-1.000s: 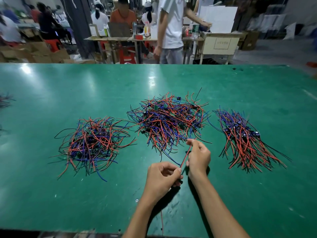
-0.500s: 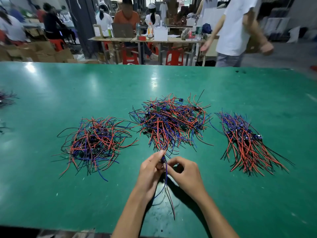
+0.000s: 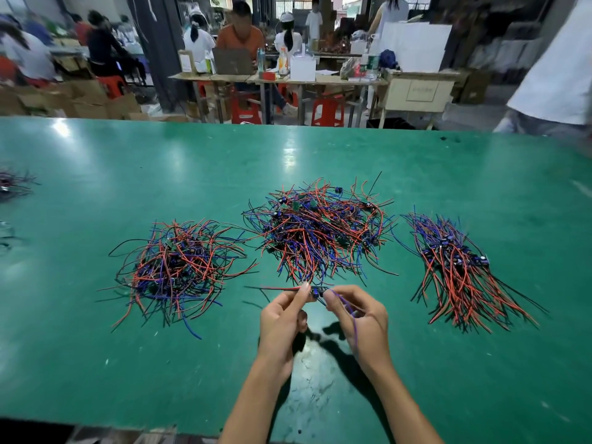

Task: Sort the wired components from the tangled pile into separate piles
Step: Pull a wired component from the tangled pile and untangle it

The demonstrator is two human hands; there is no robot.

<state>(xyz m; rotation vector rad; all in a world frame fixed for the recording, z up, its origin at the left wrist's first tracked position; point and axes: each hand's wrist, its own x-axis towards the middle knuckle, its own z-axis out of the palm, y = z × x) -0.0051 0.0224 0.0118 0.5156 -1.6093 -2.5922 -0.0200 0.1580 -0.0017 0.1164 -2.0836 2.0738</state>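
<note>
- We've got one wired component [image 3: 317, 291] pinched between both hands, held just above the green bench [image 3: 96, 363] right in front of the middle pile [image 3: 320, 232].
- Left hand [image 3: 283, 318] has fingers curled, thumb and fingertip nipping the component from the left; its red and black wires stick out leftward.
- Right hand [image 3: 362, 318] is curled too, pinching the other end, with a blue wire draped down across the palm.
- The middle pile is the tangled one: red, blue and black wires going every direction.
- Left pile [image 3: 179, 267] is messy as well, well apart from the hands.
- Right pile [image 3: 461, 267] looks tidier, wires mostly lying the same way, fanning toward us.
- A few stray wires [image 3: 12, 184] sit at the far left edge.
- People sit at tables beyond the bench.
</note>
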